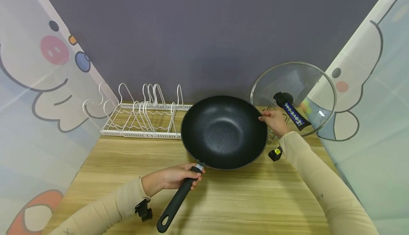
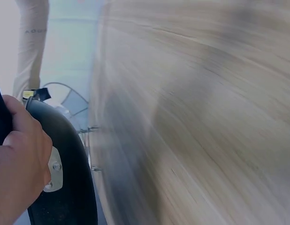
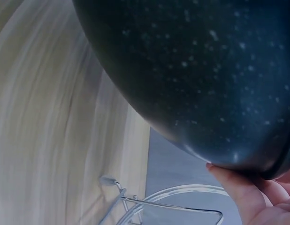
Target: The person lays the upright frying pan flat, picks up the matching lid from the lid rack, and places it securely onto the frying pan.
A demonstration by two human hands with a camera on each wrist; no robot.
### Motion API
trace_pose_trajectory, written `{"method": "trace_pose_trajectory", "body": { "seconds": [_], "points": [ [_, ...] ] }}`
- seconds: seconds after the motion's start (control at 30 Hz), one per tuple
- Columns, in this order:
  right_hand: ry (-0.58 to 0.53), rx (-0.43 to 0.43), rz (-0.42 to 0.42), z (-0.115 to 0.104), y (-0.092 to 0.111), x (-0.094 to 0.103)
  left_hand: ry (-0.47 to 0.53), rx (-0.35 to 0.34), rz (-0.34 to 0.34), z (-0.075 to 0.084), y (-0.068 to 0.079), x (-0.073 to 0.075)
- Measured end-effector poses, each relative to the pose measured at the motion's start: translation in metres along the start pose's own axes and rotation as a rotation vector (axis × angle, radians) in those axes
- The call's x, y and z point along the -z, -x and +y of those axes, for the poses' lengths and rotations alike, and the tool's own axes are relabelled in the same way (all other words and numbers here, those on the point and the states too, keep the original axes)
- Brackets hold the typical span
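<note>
A black wok [image 1: 223, 132] is held above the table, its inside facing up toward the head camera. My left hand [image 1: 175, 176] grips its black handle [image 1: 179, 199] close to the grey metal joint. At the wok's right rim, my right hand [image 1: 275, 121] pinches the edge between thumb and fingers. In the right wrist view the speckled dark underside of the wok [image 3: 196, 84] fills the upper right, with the fingers of the right hand [image 3: 250, 194] at its rim. The left wrist view shows the riveted bracket [image 2: 55, 169] beside the left hand [image 2: 23, 154].
Behind and to the left stands a white wire rack [image 1: 143, 135] with several upright loops. At the back right, a glass lid [image 1: 265, 82] with a black handle leans upright in a metal wire stand [image 1: 271, 135]. A grey wall [image 1: 198, 32] closes off the back; printed panels flank the wooden table [image 1: 255, 199].
</note>
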State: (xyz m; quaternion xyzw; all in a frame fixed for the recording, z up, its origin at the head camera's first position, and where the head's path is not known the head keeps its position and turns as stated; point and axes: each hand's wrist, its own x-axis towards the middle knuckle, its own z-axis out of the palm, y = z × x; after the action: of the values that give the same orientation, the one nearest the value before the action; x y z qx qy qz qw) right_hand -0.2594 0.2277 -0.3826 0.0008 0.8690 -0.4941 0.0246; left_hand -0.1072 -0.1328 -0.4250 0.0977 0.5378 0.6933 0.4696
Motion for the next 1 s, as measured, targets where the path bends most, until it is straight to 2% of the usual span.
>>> {"method": "trace_pose_trajectory", "body": {
  "seconds": [0.37,0.8,1.0],
  "points": [
    [-0.049,-0.042,-0.025,0.009,0.009,-0.006,-0.043,0.089,0.017,0.005,0.002,0.009],
    [-0.122,-0.054,0.045,0.027,0.022,-0.022,-0.124,0.174,0.004,0.01,0.004,0.035],
    [-0.186,-0.111,0.044,0.032,0.03,-0.026,-0.155,0.223,0.01,0.014,0.003,0.044]
  ]
}}
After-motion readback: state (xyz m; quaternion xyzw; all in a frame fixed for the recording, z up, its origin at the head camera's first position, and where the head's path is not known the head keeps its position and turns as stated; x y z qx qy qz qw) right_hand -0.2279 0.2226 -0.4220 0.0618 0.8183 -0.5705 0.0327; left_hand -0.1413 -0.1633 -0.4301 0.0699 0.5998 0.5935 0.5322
